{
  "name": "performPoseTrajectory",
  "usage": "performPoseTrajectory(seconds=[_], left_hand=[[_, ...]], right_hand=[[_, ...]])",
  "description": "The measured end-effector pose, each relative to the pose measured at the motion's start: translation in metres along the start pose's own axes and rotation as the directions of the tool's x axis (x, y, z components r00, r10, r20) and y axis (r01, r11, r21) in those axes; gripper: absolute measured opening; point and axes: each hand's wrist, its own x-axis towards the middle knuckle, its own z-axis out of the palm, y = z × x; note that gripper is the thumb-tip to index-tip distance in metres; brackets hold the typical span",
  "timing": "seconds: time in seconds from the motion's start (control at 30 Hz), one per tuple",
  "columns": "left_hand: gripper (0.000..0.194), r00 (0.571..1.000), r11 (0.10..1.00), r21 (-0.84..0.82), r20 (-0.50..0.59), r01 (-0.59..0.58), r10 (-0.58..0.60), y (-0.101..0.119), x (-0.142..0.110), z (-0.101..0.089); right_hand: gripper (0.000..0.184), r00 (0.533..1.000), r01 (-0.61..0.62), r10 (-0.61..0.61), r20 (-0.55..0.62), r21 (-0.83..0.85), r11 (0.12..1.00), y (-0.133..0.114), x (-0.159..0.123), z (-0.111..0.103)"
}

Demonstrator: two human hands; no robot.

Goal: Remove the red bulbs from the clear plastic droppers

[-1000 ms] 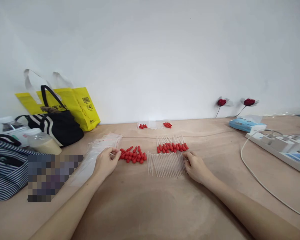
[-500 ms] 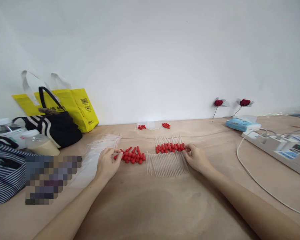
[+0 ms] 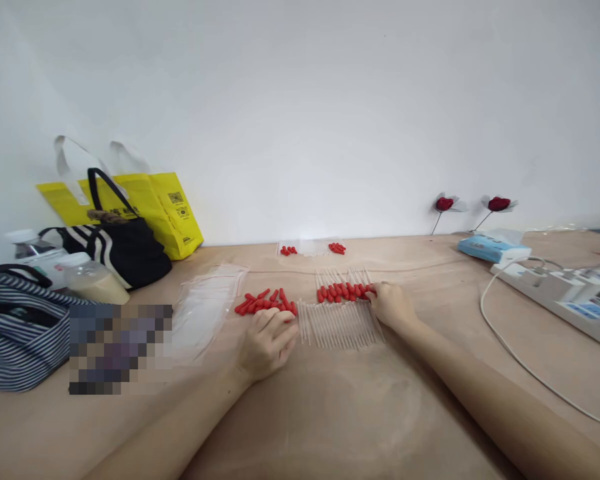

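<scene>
My left hand (image 3: 270, 343) is closed, its fingers curled at the near right side of a loose pile of red rubber bulbs (image 3: 260, 303). A bit of red shows between its fingers; the rest of that piece is hidden. My right hand (image 3: 393, 303) pinches the right end of a row of red bulbs (image 3: 337, 292), which lies across clear thin tubes (image 3: 354, 275). A second row of clear tubes (image 3: 340, 327) lies side by side just nearer to me, beside the left hand.
Clear plastic bags (image 3: 207, 310) lie left of the pile. Farther left stand a yellow bag (image 3: 185, 227), a black bag (image 3: 140, 253), a striped bag (image 3: 25, 340) and bottles. At right are tissues (image 3: 495, 248), a power strip (image 3: 570, 300) and a cable. Another bag (image 3: 313, 247) with red bulbs lies by the wall.
My left hand has moved right and nearer to me, from the pile's left end to its near right edge. My right hand stays at the row's right end. The view has shifted slightly.
</scene>
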Motion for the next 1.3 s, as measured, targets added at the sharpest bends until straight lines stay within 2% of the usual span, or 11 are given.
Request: performPoseTrajectory(seconds=[0.1, 0.2, 0.3, 0.4, 0.5, 0.57, 0.63, 0.73, 0.8, 0.97, 1.3], left_hand=[[0.010, 0.994, 0.977, -0.185, 0.039, 0.109, -0.103, 0.008, 0.002, 0.002], [0.015, 0.929, 0.813, -0.451, 0.171, 0.369, -0.327, 0.020, 0.014, 0.010], [0.016, 0.730, 0.423, -0.614, 0.422, 0.666, -0.537, 0.036, 0.036, 0.027], [0.020, 0.514, -0.133, -0.670, 0.668, 0.731, -0.538, 0.053, 0.062, 0.047], [0.024, 0.467, -0.420, -0.653, 0.751, 0.631, -0.467, 0.062, 0.078, 0.058], [0.023, 0.475, -0.335, -0.679, 0.712, 0.653, -0.517, 0.060, 0.077, 0.058], [0.021, 0.551, -0.007, -0.684, 0.593, 0.729, -0.588, 0.050, 0.069, 0.053], [0.017, 0.798, 0.642, -0.474, 0.329, 0.603, -0.506, 0.027, 0.050, 0.039], [0.017, 0.908, 0.862, -0.299, 0.231, 0.409, -0.350, 0.015, 0.037, 0.030], [0.015, 0.991, 0.995, -0.047, 0.103, 0.086, -0.081, 0.013, 0.014, 0.018], [0.017, 0.999, 0.997, -0.083, 0.035, -0.001, 0.004, 0.023, 0.007, 0.018]], right_hand=[[0.021, 1.000, 0.006, -0.006, -0.020, -0.003, 1.000, 0.001, -0.002, -0.003], [0.021, 0.990, 0.051, -0.043, -0.132, 0.058, 0.997, -0.002, -0.010, -0.011], [0.021, 0.949, 0.161, -0.091, -0.301, 0.217, 0.963, -0.014, -0.024, -0.019], [0.020, 0.903, 0.303, -0.143, -0.406, 0.363, 0.881, -0.033, -0.040, -0.023], [0.019, 0.879, 0.394, -0.209, -0.429, 0.404, 0.826, -0.047, -0.051, -0.023], [0.019, 0.869, 0.431, -0.262, -0.419, 0.382, 0.818, -0.049, -0.054, -0.022], [0.018, 0.852, 0.455, -0.301, -0.429, 0.319, 0.831, -0.045, -0.056, -0.023], [0.015, 0.812, 0.454, -0.325, -0.485, 0.174, 0.874, -0.036, -0.058, -0.028], [0.015, 0.787, 0.462, -0.366, -0.497, 0.081, 0.883, -0.032, -0.060, -0.030], [0.030, 0.706, 0.627, -0.580, -0.406, -0.022, 0.779, -0.039, -0.064, -0.024], [0.026, 0.615, 0.724, -0.665, -0.423, -0.030, 0.689, -0.055, -0.069, -0.005]])
